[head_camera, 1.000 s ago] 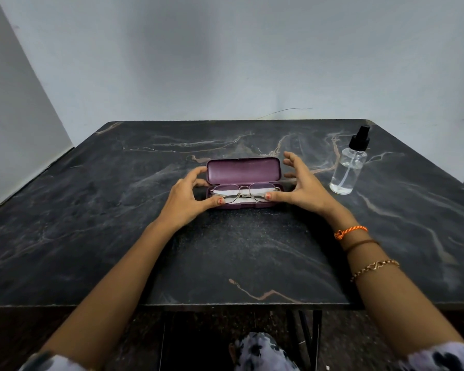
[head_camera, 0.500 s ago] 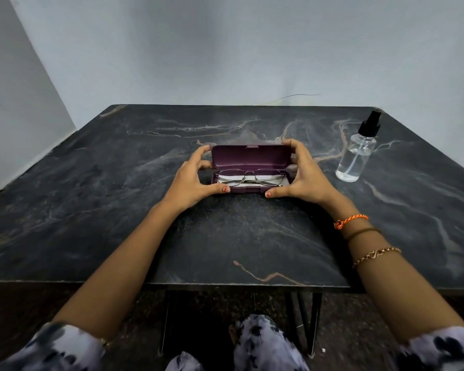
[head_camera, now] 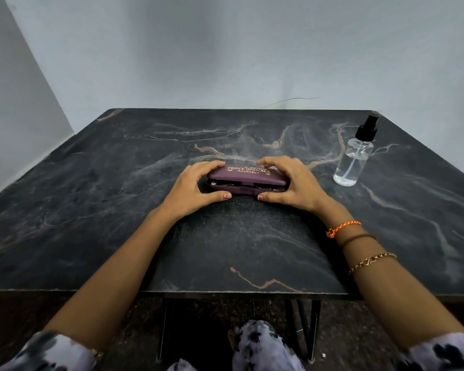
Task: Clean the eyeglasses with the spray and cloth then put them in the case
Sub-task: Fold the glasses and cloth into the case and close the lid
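A purple eyeglasses case (head_camera: 248,176) with gold lettering lies in the middle of the dark marble table (head_camera: 118,210). Its lid is folded down, leaving a narrow gap along the front. Through that gap parts of the eyeglasses (head_camera: 224,185) show inside. My left hand (head_camera: 192,187) grips the case's left end, fingers curled over the lid and thumb at the front. My right hand (head_camera: 289,183) grips the right end the same way. A clear spray bottle (head_camera: 355,159) with a black nozzle stands upright to the right. The cloth is hidden.
A pale wall runs behind the table's far edge, with a second wall at the left. The near table edge (head_camera: 225,291) runs across the lower view, above black table legs and my patterned clothing.
The lid, upright before, has swung down over the eyeglasses. Both hands' fingers moved from behind the lid onto its top. The spray bottle has not moved.
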`<action>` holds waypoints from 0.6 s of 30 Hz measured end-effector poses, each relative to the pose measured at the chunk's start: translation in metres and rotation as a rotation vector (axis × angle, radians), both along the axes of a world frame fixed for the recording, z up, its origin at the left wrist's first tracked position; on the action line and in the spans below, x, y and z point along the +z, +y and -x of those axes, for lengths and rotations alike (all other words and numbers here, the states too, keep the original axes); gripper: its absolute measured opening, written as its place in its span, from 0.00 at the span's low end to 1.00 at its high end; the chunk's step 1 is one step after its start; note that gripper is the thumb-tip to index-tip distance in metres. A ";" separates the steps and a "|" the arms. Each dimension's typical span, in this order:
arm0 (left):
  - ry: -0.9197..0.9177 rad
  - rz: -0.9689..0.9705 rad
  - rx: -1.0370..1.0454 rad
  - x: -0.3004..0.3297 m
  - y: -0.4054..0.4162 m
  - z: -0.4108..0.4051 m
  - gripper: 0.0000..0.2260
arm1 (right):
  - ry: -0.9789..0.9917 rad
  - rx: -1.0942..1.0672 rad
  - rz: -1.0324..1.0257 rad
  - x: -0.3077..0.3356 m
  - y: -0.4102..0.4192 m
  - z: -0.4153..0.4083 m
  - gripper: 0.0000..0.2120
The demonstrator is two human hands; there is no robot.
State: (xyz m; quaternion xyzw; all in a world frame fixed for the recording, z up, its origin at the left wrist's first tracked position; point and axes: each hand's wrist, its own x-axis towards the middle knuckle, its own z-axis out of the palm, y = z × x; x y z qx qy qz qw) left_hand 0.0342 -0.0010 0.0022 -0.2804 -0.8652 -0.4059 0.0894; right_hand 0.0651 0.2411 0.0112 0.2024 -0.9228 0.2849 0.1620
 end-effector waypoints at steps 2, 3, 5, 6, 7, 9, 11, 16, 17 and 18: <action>0.008 0.014 -0.016 0.000 0.000 0.000 0.29 | 0.004 -0.018 -0.085 0.000 -0.002 0.001 0.27; 0.018 0.025 -0.027 0.001 0.000 0.000 0.29 | 0.002 -0.024 -0.107 0.000 -0.002 0.001 0.26; 0.041 0.053 -0.040 0.000 0.001 0.000 0.30 | 0.014 -0.027 -0.128 -0.001 -0.003 0.001 0.26; 0.054 0.069 -0.039 0.000 0.002 0.000 0.30 | 0.023 -0.029 -0.146 -0.001 -0.004 0.000 0.27; 0.071 0.089 -0.033 0.000 0.002 0.000 0.29 | 0.034 -0.034 -0.176 0.000 -0.005 0.000 0.27; 0.129 0.148 -0.011 -0.001 0.005 -0.001 0.29 | 0.063 -0.028 -0.245 0.000 -0.008 0.000 0.28; 0.208 0.228 -0.004 -0.001 0.008 -0.002 0.28 | 0.075 0.021 -0.293 0.001 -0.011 0.001 0.28; 0.264 0.290 -0.015 -0.001 0.013 -0.003 0.25 | 0.038 0.064 -0.330 0.002 -0.014 0.002 0.27; 0.273 0.291 -0.001 -0.001 0.011 -0.005 0.25 | 0.033 0.068 -0.340 0.002 -0.015 0.002 0.27; 0.286 0.295 0.010 -0.001 0.010 -0.006 0.25 | 0.031 0.072 -0.352 0.002 -0.017 0.001 0.27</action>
